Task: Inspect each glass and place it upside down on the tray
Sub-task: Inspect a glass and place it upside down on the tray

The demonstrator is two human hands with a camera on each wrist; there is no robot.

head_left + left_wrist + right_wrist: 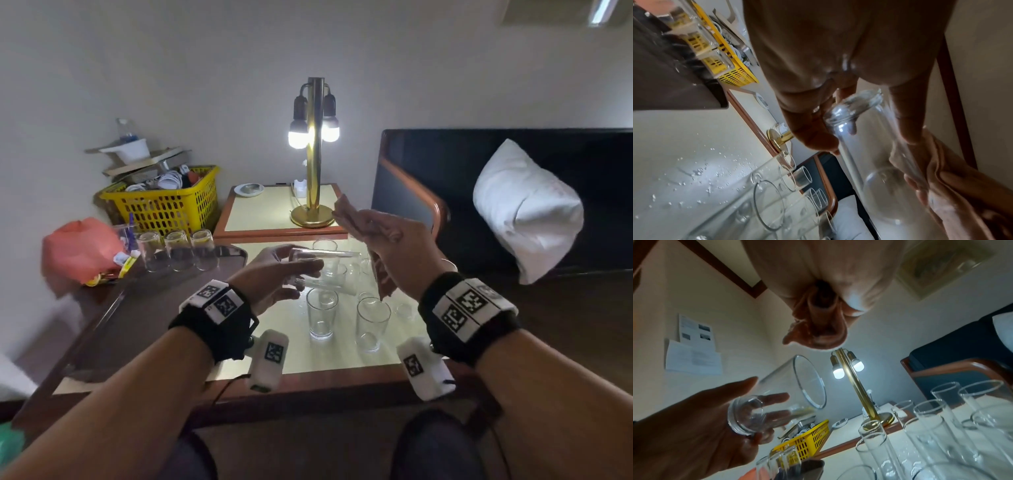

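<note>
- At the far left of the head view a salmon-pink plastic bag lies on the dark surface, next to a yellow perforated plastic basket crammed with white cables and topped with cardboard pieces and a white tub.
- The dark brown serving tray sits at the left end of the pale cream tabletop; three clear glasses stand on it upside down in a row, just in front of the basket.
- The left hand is raised above the tabletop, fingers curled round the thick base end of a clear tall drinking glass. The glass lies on its side in the air, its open mouth pointing right toward the other hand.
- In the right wrist view the left fingers wrap behind the glass base, and the rim is tilted up toward the lamp.
- Below and beyond the held glass, a cluster of upright clear glasses stands on the tabletop; water droplets speckle the surface around them in the left wrist view.
- The right hand is lifted just beside the mouth of the held glass, clutching a crumpled peach-brown cloth; the cloth bunches between its fingers.
- Behind the hands a brass table lamp with two lit white bulbs stands on a second tabletop, next to a small white dish.
- At far right a white pillow leans against a dark headboard.
</note>
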